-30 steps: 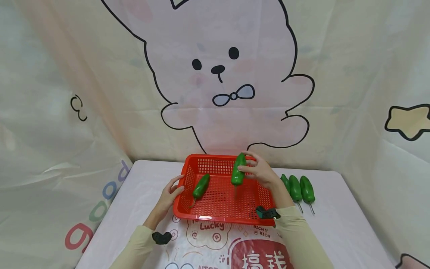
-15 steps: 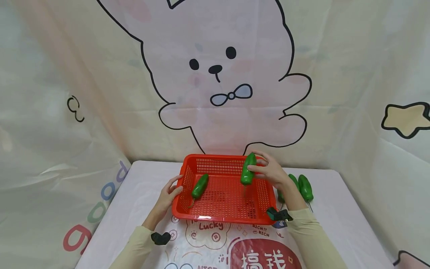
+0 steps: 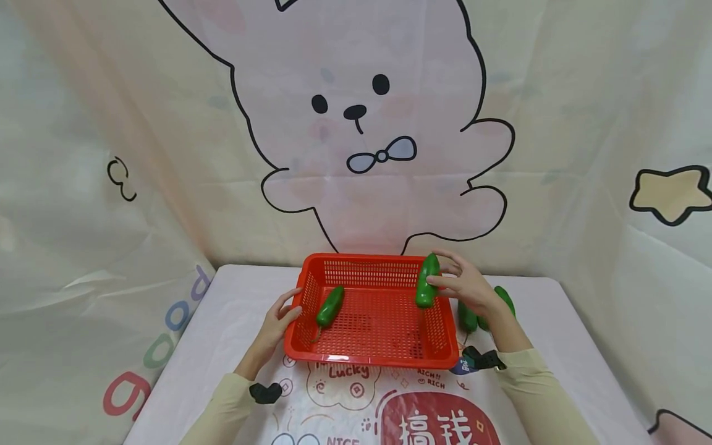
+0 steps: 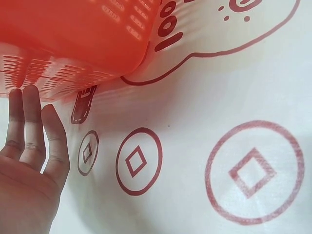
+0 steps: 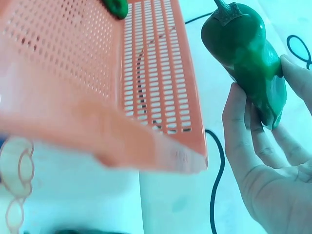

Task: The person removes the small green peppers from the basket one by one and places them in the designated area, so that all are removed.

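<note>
My right hand pinches a green pepper between thumb and fingers, above the right end of a red plastic basket. In the right wrist view the held pepper has its stem at the upper end, and the basket wall stands to its left. Another green pepper lies inside the basket, toward the left. My left hand touches the basket's left side; in the left wrist view its straight fingers meet the slotted outer wall.
Several green peppers lie on the white table right of the basket, partly behind my right hand and forearm. A printed mat lies in front of the basket. A curtain with a cartoon bear hangs behind.
My right hand has moved to the right with the pepper, from over the basket's middle right to its right end. My left hand stays at the basket's left side.
</note>
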The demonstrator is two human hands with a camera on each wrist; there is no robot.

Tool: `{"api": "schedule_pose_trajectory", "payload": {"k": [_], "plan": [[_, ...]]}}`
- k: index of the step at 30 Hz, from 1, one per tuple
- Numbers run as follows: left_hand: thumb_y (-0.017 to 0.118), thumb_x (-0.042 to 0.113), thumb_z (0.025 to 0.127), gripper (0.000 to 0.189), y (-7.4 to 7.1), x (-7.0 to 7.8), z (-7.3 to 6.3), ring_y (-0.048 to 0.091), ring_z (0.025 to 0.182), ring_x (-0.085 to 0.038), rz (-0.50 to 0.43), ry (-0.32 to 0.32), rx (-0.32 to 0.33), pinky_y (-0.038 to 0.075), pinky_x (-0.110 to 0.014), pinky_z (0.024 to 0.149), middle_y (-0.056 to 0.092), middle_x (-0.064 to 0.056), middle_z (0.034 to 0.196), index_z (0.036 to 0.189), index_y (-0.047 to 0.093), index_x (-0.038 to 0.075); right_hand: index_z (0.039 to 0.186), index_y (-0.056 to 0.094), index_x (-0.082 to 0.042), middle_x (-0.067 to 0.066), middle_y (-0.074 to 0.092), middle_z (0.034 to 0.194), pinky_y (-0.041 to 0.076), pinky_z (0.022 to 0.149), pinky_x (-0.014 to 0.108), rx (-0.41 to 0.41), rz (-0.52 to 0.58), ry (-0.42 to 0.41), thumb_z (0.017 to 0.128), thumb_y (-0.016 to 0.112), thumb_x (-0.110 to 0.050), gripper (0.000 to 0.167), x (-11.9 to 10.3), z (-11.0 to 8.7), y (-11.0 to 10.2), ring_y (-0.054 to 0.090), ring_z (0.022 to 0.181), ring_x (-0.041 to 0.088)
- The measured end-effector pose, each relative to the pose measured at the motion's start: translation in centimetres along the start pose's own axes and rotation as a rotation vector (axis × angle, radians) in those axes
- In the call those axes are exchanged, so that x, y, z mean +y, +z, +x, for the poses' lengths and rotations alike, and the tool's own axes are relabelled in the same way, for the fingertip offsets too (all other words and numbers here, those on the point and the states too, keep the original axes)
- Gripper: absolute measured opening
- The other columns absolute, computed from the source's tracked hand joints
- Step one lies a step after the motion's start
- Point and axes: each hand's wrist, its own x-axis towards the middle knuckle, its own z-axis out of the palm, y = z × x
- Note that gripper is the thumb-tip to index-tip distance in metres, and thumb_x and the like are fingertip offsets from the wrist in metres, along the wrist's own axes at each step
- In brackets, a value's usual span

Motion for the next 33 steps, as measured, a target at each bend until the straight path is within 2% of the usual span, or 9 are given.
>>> {"api": "schedule_pose_trajectory", "payload": {"k": [11, 19, 25, 33], "plan": [[0.063, 0.022, 0.103, 0.052, 0.0, 0.0, 0.0, 0.059, 0.115, -0.040, 0.010, 0.001, 0.001, 0.059, -0.043, 0.083, 0.052, -0.023, 0.137, 0.152, 0.045, 0.025, 0.156, 0.035, -0.010, 0.031, 0.046, 0.138, 0.058, 0.083, 0.048, 0.022, -0.074, -0.054, 0.094, 0.074, -0.006, 0.073, 0.8, -1.8, -2.4, 0.067, 0.106, 0.029], [0.062, 0.022, 0.103, 0.052, 0.0, -0.2, 0.0, 0.059, 0.116, -0.039, -0.011, 0.003, -0.005, 0.059, -0.043, 0.083, 0.050, -0.024, 0.140, 0.152, 0.044, 0.023, 0.156, 0.035, -0.010, 0.032, 0.048, 0.136, 0.058, 0.084, 0.044, 0.040, -0.122, -0.040, 0.095, 0.074, -0.010, 0.073, 1.4, -3.0, -4.1, 0.067, 0.106, 0.027], [0.062, 0.022, 0.103, 0.052, -0.1, -0.2, 0.1, 0.058, 0.117, -0.041, -0.013, 0.008, -0.010, 0.058, -0.043, 0.084, 0.050, -0.024, 0.138, 0.152, 0.045, 0.023, 0.158, 0.031, -0.009, 0.035, 0.044, 0.140, 0.058, 0.085, 0.040, 0.089, -0.165, -0.012, 0.096, 0.074, -0.015, 0.076, 1.7, -4.0, -5.4, 0.066, 0.106, 0.020], [0.063, 0.023, 0.103, 0.052, -0.1, -0.1, 0.0, 0.058, 0.117, -0.041, -0.010, 0.007, -0.005, 0.058, -0.043, 0.084, 0.051, -0.024, 0.139, 0.152, 0.045, 0.023, 0.158, 0.031, -0.007, 0.034, 0.043, 0.142, 0.058, 0.084, 0.036, 0.124, -0.224, -0.031, 0.098, 0.071, -0.015, 0.072, 1.8, -5.3, -7.4, 0.064, 0.105, 0.011]]}}
